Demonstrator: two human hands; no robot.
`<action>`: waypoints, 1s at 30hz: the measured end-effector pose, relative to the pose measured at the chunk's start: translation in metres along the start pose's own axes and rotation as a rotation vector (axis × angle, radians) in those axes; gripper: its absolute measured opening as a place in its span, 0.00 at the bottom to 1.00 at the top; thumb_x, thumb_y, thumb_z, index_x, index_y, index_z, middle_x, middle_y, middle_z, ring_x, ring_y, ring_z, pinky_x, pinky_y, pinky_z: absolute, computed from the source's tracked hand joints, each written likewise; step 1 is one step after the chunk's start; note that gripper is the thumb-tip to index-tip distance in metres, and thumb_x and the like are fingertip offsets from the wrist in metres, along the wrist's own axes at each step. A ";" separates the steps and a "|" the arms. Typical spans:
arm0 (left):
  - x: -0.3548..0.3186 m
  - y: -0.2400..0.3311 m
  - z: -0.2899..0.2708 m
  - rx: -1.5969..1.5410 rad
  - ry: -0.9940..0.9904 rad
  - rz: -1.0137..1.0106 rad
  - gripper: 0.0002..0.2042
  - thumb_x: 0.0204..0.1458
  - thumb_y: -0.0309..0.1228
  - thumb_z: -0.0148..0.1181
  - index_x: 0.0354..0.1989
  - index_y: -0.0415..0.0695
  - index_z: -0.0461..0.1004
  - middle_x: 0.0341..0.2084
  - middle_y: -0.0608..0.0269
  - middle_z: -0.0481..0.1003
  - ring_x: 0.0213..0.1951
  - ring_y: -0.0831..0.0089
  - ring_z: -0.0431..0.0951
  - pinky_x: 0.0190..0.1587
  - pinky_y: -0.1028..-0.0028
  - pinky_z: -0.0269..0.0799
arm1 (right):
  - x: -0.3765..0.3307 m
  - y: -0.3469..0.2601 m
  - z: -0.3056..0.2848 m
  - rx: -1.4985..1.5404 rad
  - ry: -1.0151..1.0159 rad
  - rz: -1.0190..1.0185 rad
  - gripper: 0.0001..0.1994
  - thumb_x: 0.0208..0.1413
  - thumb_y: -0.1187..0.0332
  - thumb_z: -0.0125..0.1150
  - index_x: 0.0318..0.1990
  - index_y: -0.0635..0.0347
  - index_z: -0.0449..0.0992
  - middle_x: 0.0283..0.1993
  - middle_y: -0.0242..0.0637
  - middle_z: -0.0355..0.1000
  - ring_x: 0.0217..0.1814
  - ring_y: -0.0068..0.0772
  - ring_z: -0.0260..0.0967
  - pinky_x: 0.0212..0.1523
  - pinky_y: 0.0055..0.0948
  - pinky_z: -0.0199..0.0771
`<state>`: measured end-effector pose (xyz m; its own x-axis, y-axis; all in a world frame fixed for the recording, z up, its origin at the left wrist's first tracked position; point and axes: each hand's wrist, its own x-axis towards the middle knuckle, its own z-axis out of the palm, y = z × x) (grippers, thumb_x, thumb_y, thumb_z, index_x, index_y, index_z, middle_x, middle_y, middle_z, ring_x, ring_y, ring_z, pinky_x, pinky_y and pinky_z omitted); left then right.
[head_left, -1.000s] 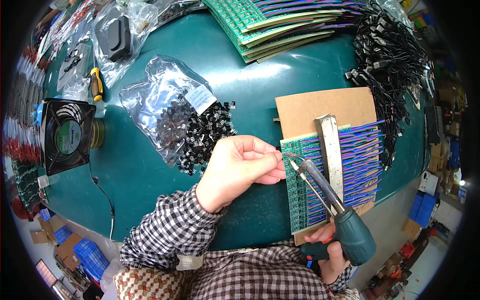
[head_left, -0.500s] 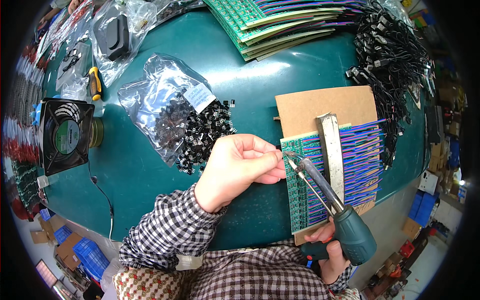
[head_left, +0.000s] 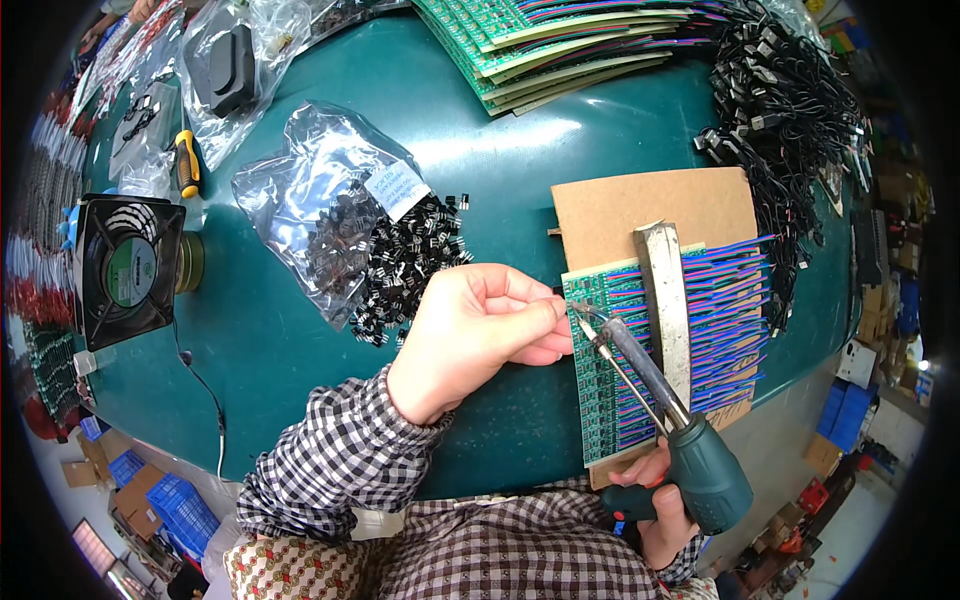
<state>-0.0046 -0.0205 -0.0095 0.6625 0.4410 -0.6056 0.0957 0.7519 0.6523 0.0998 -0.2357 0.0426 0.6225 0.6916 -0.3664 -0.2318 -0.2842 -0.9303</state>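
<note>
My right hand is wrapped round the handle of a dark green soldering gun. Its tip reaches the upper left edge of a green circuit board panel with rows of blue and red wires. My left hand is closed in a pinch at that same edge, close to the tip; what the fingers hold is too small and hidden to name. A metal bar lies across the panel, which rests on a cardboard sheet.
Left of the panel, small black components spill from a clear plastic bag. A fan and a yellow-handled screwdriver are at the left. Stacked circuit boards lie at the back, and black cables are heaped at the right.
Both hands and the soldering gun stay almost in place at the board's edge. The view has shifted very slightly; nothing is visibly taken up or let go.
</note>
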 end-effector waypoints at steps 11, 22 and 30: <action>0.000 0.001 0.001 0.009 0.007 -0.006 0.09 0.48 0.26 0.54 0.33 0.31 0.69 0.27 0.52 0.74 0.29 0.70 0.77 0.30 0.79 0.75 | -0.004 0.002 -0.001 0.003 0.016 0.000 0.28 0.47 0.60 0.55 0.49 0.75 0.57 0.26 0.39 0.61 0.30 0.32 0.63 0.33 0.35 0.74; 0.000 0.001 0.001 0.009 0.007 -0.009 0.09 0.48 0.26 0.54 0.33 0.31 0.69 0.28 0.52 0.74 0.30 0.69 0.77 0.30 0.79 0.75 | -0.004 -0.004 0.004 0.046 0.073 0.061 0.27 0.49 0.59 0.54 0.50 0.73 0.56 0.30 0.38 0.61 0.33 0.32 0.64 0.35 0.34 0.75; 0.000 0.000 0.001 -0.006 0.003 0.000 0.09 0.48 0.26 0.54 0.33 0.31 0.69 0.27 0.52 0.74 0.29 0.69 0.77 0.30 0.79 0.74 | -0.002 0.001 0.001 0.061 0.009 0.024 0.28 0.49 0.60 0.55 0.49 0.75 0.57 0.29 0.39 0.61 0.34 0.33 0.64 0.35 0.34 0.74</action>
<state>-0.0043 -0.0209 -0.0093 0.6602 0.4426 -0.6069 0.0913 0.7547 0.6497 0.0976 -0.2371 0.0422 0.6231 0.6789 -0.3883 -0.2917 -0.2588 -0.9208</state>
